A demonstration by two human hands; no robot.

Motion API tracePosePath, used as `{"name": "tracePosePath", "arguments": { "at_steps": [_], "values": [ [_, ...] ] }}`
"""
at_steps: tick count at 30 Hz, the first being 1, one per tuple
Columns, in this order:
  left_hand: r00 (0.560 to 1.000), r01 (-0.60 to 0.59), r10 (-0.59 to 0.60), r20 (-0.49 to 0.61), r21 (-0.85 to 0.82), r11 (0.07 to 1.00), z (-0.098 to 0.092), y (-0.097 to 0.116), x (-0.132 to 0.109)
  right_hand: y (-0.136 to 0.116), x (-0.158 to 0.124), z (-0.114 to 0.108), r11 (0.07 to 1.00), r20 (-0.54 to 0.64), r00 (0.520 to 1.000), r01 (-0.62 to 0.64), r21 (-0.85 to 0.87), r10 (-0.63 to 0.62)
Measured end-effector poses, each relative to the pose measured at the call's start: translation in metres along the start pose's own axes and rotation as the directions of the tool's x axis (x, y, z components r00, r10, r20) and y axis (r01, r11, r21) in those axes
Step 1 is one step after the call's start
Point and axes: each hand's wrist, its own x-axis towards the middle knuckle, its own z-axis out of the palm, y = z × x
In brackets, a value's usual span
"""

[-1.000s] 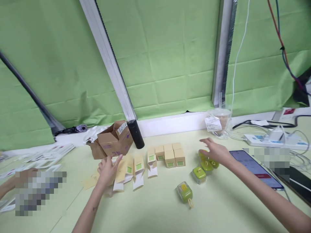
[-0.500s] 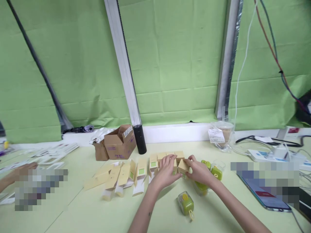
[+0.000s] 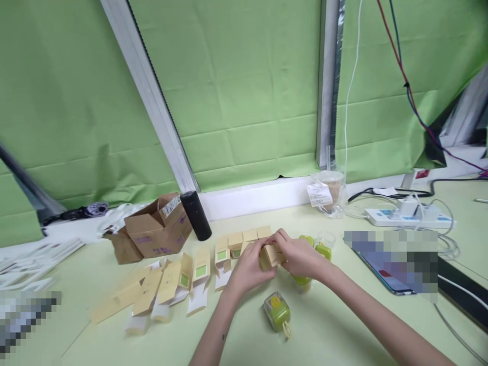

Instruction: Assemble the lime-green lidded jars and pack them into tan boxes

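Both hands are on one small pale-yellow carton (image 3: 271, 255), lifted at a tilt. My left hand (image 3: 248, 269) grips its left side with fingers curled. My right hand (image 3: 299, 255) pinches its top and right side, covering part of it. Behind them stands a row of similar small cartons (image 3: 235, 239), partly hidden by my fingers. To the left lie several cartons with open flaps (image 3: 200, 273), some showing a green window. A green clear-cased gadget with a yellow loop (image 3: 277, 311) lies in front of my hands. More green gadgets (image 3: 323, 250) sit behind my right hand.
A brown cardboard box (image 3: 158, 231) and a black cylinder (image 3: 195, 216) stand at the back left. A bagged drink cup (image 3: 330, 193) is at the back right. A phone (image 3: 375, 264), a power strip (image 3: 381, 217) and cables lie to the right.
My view has turned to the right, so things sit further left. My left hand has come from over the carton row to the carton in my right hand, which is now tilted.
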Motion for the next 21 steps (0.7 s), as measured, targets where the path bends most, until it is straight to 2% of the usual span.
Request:
{"name": "tracePosePath", "arguments": {
  "at_steps": [4, 9, 12, 16, 21],
  "values": [
    [0.996, 0.042, -0.039, -0.084, 0.042, 0.998, -0.004, 0.0, -0.001, -0.003, -0.001, -0.01, 0.998, -0.04, 0.999, 0.021, 0.053, -0.019],
    [0.988, 0.097, -0.086, -0.126, 0.084, 0.992, -0.01, 0.004, -0.004, -0.008, -0.005, -0.023, 0.974, 0.004, 0.988, 0.149, 0.17, -0.152],
    [0.983, 0.103, -0.08, -0.165, 0.135, 0.985, -0.012, 0.008, -0.005, -0.008, -0.008, -0.029, 0.979, -0.021, 0.989, 0.148, 0.137, -0.146],
    [0.981, 0.048, -0.007, -0.195, 0.207, 0.977, -0.017, 0.009, -0.006, -0.006, -0.01, -0.038, 0.991, -0.081, 0.994, 0.077, 0.113, -0.068],
    [0.98, -0.126, 0.17, -0.106, 0.331, 0.935, -0.021, 0.006, -0.004, 0.001, -0.008, -0.044, 0.897, -0.004, 1.0, 0.009, 0.442, -0.009]
  ]
}}
